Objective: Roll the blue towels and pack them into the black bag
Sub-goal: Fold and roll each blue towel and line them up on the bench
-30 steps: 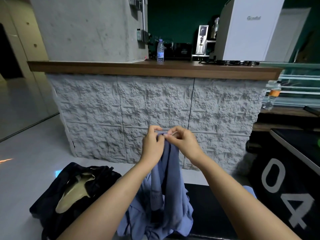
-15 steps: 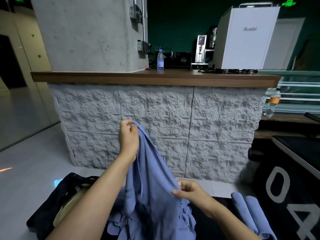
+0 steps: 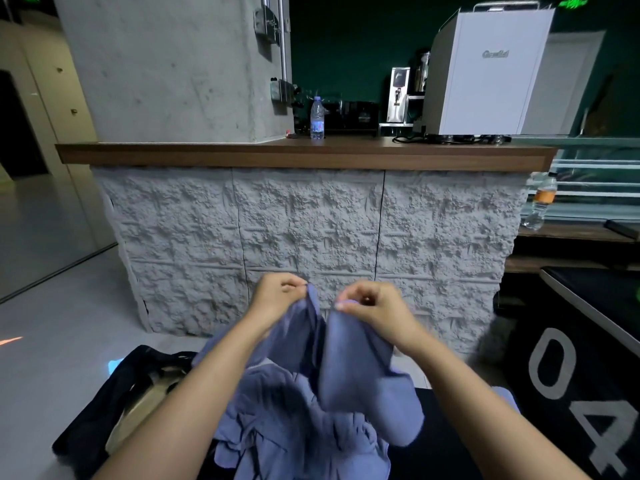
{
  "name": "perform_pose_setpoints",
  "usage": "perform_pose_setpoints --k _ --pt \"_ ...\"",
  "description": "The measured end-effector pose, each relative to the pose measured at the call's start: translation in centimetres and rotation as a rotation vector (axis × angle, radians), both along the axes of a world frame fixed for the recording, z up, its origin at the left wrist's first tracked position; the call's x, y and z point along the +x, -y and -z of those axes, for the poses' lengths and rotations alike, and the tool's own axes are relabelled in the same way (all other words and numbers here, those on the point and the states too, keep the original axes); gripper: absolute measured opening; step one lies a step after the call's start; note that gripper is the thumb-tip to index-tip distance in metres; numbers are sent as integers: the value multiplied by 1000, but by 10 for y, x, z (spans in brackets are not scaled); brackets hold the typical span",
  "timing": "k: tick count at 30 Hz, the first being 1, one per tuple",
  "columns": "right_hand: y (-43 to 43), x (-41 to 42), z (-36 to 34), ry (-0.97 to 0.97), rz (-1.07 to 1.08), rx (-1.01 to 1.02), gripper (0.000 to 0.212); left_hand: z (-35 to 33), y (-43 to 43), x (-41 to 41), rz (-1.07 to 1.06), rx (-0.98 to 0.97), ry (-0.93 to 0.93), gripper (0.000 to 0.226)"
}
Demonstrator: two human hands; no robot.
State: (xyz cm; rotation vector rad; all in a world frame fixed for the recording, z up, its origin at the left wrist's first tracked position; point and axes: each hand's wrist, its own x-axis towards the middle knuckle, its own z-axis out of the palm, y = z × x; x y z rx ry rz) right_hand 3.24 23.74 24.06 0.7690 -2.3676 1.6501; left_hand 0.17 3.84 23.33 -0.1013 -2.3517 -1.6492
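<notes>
Risen to centre frame, right hand meets left hand, both grips pinching the blue towel at its top edge; unrolled, and black bag at lower left shows no towels.

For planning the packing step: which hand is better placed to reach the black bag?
Probably the left hand: the black bag lies left of it, the right hand farther. Both pinch the blue towel.

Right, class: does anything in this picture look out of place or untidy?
The blue towels lie in a crumpled, unrolled heap; beside them the black bag slumps open on the floor. Nothing else stands out.
</notes>
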Motion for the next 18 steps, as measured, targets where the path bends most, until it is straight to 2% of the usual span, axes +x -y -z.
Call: perform_pose_setpoints --k 3,5,8,12,14,16,18 --pt "24 -14 -6 -154 58 176 19 -1 -13 6 77 -18 -21 27" --pt "29 -17 -2 -157 70 203 28 -1 -13 8 77 -46 -57 24" --pt "27 -17 6 -166 81 247 23 4 -13 12 56 -116 -79 15" --pt "16 -14 14 -128 98 190 26 23 -18 15 40 -264 9 13" --pt "10 -11 13 -99 103 139 25 36 -24 20 20 -353 23 26" --pt "4 -10 11 -77 90 102 22 49 -30 26 -4 -323 47 32" --pt "-3 -9 8 -60 75 76 17 62 -35 28 -2 -298 90 25"
